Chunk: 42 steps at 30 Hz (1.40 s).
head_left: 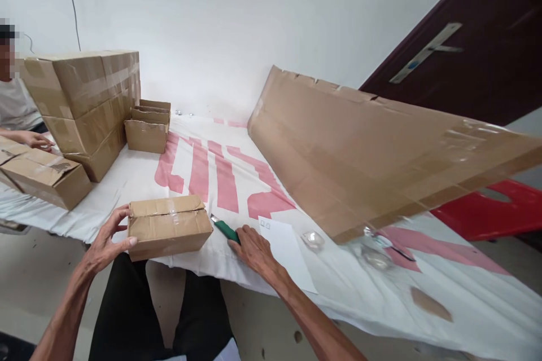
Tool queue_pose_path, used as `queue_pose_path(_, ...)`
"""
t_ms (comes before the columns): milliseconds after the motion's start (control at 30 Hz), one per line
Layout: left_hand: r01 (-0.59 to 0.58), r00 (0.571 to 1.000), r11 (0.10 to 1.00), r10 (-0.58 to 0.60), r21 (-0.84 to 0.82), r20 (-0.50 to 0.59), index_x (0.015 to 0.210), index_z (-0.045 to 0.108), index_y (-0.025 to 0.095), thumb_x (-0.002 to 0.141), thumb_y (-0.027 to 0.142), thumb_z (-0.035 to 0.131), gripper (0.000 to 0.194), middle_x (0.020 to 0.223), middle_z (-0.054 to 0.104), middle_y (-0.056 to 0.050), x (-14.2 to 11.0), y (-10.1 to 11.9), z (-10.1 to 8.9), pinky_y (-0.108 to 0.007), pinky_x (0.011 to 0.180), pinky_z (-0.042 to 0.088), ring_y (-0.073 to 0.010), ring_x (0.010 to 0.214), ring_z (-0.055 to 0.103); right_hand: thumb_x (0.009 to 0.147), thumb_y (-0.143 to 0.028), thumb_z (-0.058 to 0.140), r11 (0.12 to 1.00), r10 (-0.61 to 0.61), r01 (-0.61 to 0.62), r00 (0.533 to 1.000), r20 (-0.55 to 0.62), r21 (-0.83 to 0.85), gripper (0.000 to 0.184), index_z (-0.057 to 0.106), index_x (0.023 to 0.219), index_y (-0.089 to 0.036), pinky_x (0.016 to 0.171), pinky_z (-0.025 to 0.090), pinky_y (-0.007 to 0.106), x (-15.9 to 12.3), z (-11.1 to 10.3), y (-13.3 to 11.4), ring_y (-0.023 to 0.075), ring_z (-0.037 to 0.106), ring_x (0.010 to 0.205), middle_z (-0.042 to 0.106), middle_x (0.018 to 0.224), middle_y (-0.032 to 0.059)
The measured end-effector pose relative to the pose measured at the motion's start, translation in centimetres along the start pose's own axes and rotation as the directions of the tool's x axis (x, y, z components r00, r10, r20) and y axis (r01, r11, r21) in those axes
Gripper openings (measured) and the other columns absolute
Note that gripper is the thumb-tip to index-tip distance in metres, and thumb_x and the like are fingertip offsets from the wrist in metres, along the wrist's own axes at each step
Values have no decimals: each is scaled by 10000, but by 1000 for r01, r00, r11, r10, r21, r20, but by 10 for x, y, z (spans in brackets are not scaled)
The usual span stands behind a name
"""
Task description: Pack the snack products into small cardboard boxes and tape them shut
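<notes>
In front of me at the table's near edge lies a small taped cardboard box (169,231). My left hand (105,240) grips its left end, thumb on the near side and fingers on the far side. To the right of the box, my right hand (254,245) is wrapped round a green utility knife (226,229). The knife's metal tip points up and left, close to the box's right end but apart from it. Under my right forearm a white sheet of paper (288,245) lies on the cloth.
Stacked boxes (97,107) stand at the left, beside open cardboard pieces (147,132). A co-worker's hand (38,140) is near another box (51,175). A large cardboard sheet (364,152) leans at the right, near a tape roll (313,240) and a red chair (486,211).
</notes>
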<state>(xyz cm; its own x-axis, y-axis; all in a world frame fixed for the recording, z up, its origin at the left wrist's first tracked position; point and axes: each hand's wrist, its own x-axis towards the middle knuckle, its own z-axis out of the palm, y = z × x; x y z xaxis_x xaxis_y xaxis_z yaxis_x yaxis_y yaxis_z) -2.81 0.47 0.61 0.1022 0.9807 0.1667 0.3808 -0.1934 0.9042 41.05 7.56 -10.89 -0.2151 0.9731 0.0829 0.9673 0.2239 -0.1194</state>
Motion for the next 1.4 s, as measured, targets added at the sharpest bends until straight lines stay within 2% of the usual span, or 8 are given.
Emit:
queue_pose_path(133, 18, 1000, 1000, -18, -14, -8, 1329, 650, 293, 847, 622, 760, 593, 1645, 455, -134, -1, 5, 4, -512, 1140, 506, -402, 1516, 449, 1005, -317, 526, 994, 7, 1, 997, -72, 111, 159, 643, 1034, -214, 782, 480, 365, 5, -14, -4, 284, 654, 963, 675, 1040, 120)
queue_pose_path(233, 15, 1000, 1000, -15, -8, -2, 1377, 640, 309, 839, 586, 774, 620, 1623, 473, -122, -3, 7, 5, -516, 1135, 511, -398, 1515, 443, 1042, -363, 394, 941, 75, 25, 958, -277, 339, 293, 648, 1047, -217, 745, 494, 360, 19, -51, -18, 267, 642, 868, 662, 945, 95)
queue_pose_path(300, 16, 1000, 1000, -16, -6, -2, 1414, 625, 319, 827, 573, 782, 659, 1613, 482, -115, -3, 8, 5, -518, 1126, 519, -402, 1500, 456, 1055, -399, 383, 856, 22, 171, 931, -365, 487, 346, 673, 1090, -213, 772, 514, 355, 29, -86, -36, 255, 645, 869, 686, 942, 84)
queue_pose_path(500, 34, 999, 999, -34, -10, -4, 1462, 599, 340, 813, 577, 796, 718, 1622, 468, -99, -3, 6, 4, -509, 1120, 533, -403, 1495, 466, 1029, -398, 561, 587, -423, 473, 871, -248, 657, 276, 764, 1000, -213, 686, 483, 287, 50, -161, -113, 182, 658, 754, 750, 871, 24)
queue_pose_path(800, 26, 999, 1000, -26, 5, 27, 1503, 567, 341, 844, 564, 774, 726, 1620, 459, -108, -3, 5, 4, -517, 1124, 524, -384, 1484, 467, 1015, -308, 592, 634, -606, 605, 776, -177, 481, 251, 754, 847, -214, 619, 338, 261, 71, -189, -153, 117, 557, 649, 688, 747, -18)
queue_pose_path(1100, 1, 999, 1000, -2, 16, 32, 1460, 597, 335, 853, 570, 772, 674, 1598, 471, -103, 1, -1, 0, -497, 1106, 540, -391, 1499, 449, 1003, -416, 621, 690, -687, 675, 724, -57, 261, 424, 637, 628, -217, 558, 213, 300, 93, -210, -134, 108, 412, 532, 568, 581, -19)
queue_pose_path(1300, -11, 998, 998, 7, 64, 64, 1527, 536, 380, 865, 585, 762, 729, 1597, 468, -94, 0, 2, -5, -501, 1121, 533, -370, 1488, 472, 966, -524, 661, 766, -534, 563, 826, -180, 312, 353, 748, 748, -260, 622, 332, 305, 83, -215, -62, 171, 550, 640, 684, 693, 17)
queue_pose_path(1400, -36, 996, 994, 28, 99, 83, 1573, 490, 388, 847, 593, 779, 808, 1620, 444, -100, 3, 6, -6, -533, 1134, 526, -391, 1502, 456, 1024, -464, 536, 818, -336, 434, 893, -299, 377, 311, 761, 989, -252, 720, 462, 326, 66, -188, -26, 207, 648, 775, 755, 906, 37)
